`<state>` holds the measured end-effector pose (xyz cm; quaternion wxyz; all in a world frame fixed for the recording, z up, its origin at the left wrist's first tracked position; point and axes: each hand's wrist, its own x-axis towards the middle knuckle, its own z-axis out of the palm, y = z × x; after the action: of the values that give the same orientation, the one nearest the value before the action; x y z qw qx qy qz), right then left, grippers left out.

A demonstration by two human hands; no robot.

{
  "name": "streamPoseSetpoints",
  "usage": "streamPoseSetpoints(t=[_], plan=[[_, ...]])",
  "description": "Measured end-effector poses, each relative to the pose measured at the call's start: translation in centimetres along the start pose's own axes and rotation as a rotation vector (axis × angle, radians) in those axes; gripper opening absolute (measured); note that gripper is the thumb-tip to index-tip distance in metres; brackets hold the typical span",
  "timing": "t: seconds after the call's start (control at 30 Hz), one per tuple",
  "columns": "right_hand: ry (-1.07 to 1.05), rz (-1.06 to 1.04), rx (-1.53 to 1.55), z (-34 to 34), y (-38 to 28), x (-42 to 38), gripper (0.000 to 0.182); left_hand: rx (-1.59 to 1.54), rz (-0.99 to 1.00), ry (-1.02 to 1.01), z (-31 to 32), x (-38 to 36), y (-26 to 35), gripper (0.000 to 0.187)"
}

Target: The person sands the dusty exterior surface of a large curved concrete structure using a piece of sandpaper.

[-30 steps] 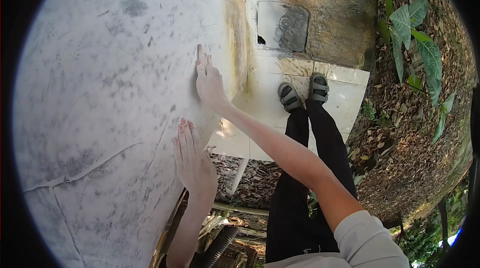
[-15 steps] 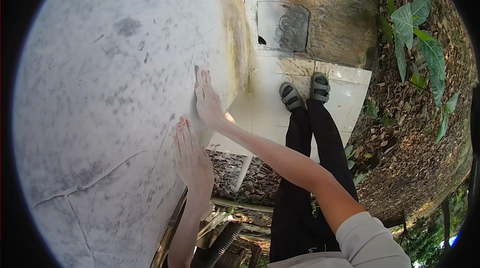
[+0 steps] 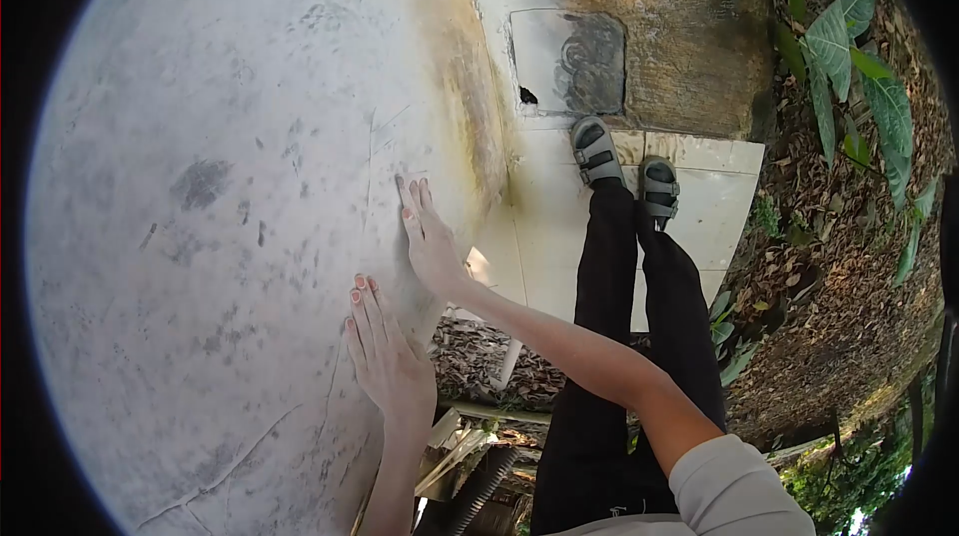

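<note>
My left hand (image 3: 388, 356) lies flat against a whitish wall (image 3: 200, 316), fingers stretched out and close together. Just ahead of it, my right hand (image 3: 435, 248) is also laid on this surface, palm toward it and fingers extended. A small grey spot shows at its fingertips; I cannot make out what it is. Pale powder coats both hands and forearms. The wall bears dark smudges, a dark patch (image 3: 202, 184), thin cracks and a yellow-brown stain (image 3: 470, 86) along its edge. No object shows in either hand.
My sandaled feet (image 3: 596, 149) stand on pale tiles (image 3: 559, 246). Ahead is a square cover (image 3: 567, 61) with a small hole at its corner, beside brown-stained concrete (image 3: 689, 36). Leafy plants (image 3: 859, 66) and dry leaves (image 3: 799, 336) lie right. A white pipe (image 3: 509, 364) and wood pieces sit below.
Both hands have slid forward along the wall, past its marks. My left foot has stepped ahead of the right, toward the square cover. The camera view has shifted with the body.
</note>
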<state>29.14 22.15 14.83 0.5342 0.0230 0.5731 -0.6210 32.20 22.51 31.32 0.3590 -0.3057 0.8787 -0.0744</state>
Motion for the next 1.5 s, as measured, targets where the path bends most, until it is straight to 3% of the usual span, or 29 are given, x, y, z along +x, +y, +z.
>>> streamPoseSetpoints(t=[0.1, 0.17, 0.23, 0.33, 0.43, 0.57, 0.63, 0.73, 0.87, 0.97, 1.03, 1.17, 1.27, 1.33, 1.4, 1.5], plan=[[0.217, 0.147, -0.002, -2.7, 3.6, 10.6, 0.055, 0.011, -0.048, -0.023, -0.5, 0.9, 0.6, 0.073], [0.115, 0.288, 0.023, -5.3, 5.4, 15.4, 0.057, 0.018, -0.034, 0.001, -0.3, 2.0, 0.8, 0.075], [0.135, 0.256, 0.035, -3.9, 4.2, 13.5, 0.056, 0.009, -0.031, -0.01, -0.5, 2.4, 1.0, 0.075], [0.173, 0.044, 0.002, -0.1, 0.7, 5.8, 0.052, -0.029, -0.036, -0.01, -0.4, 3.0, 1.1, 0.075], [0.033, -0.052, -0.014, 0.6, -2.0, 0.5, 0.048, -0.013, -0.059, -0.055, -0.6, 3.0, 1.3, 0.074], [0.139, 0.156, 0.102, -3.2, 0.6, 9.1, 0.047, 0.008, -0.078, -0.087, -0.3, 3.6, 1.3, 0.077], [-0.025, 0.471, 0.095, -7.2, 3.9, 15.7, 0.05, 0.017, -0.082, -0.08, -0.1, 3.9, 1.6, 0.077], [0.147, 0.407, 0.054, -5.9, 5.2, 16.3, 0.053, 0.063, -0.089, -0.076, 0.0, 4.7, 2.2, 0.075], [0.068, 0.118, -0.01, -1.7, 2.4, 4.7, 0.052, 0.116, -0.089, -0.078, -0.1, 4.6, 2.2, 0.071], [0.005, 0.101, 0.058, -2.6, 1.2, 3.3, 0.051, 0.135, -0.069, -0.079, 0.1, 5.2, 2.1, 0.07], [0.12, 0.034, -0.005, -3.2, 4.4, 8.3, 0.051, 0.199, -0.053, -0.066, 0.7, 5.6, 2.0, 0.07], [0.171, 0.339, -0.155, -7.5, 11.6, 19.8, 0.062, 0.251, -0.015, -0.011, 1.5, 6.7, 2.2, 0.07], [0.28, 0.251, 0.034, -4.7, 8.4, 14.8, 0.061, 0.134, -0.042, -0.015, 1.5, 7.1, 2.5, 0.075], [0.206, 0.073, -0.104, -1.5, 6.9, 7.7, 0.057, 0.119, -0.029, 0.007, 1.8, 7.0, 2.4, 0.076], [0.047, 0.082, -0.091, 0.0, 4.6, 1.5, 0.053, 0.118, -0.008, 0.018, 1.9, 6.9, 2.2, 0.076], [0.091, 0.076, -0.021, -1.2, 5.5, 3.9, 0.052, 0.181, 0.031, 0.045, 1.9, 6.7, 2.1, 0.078]])
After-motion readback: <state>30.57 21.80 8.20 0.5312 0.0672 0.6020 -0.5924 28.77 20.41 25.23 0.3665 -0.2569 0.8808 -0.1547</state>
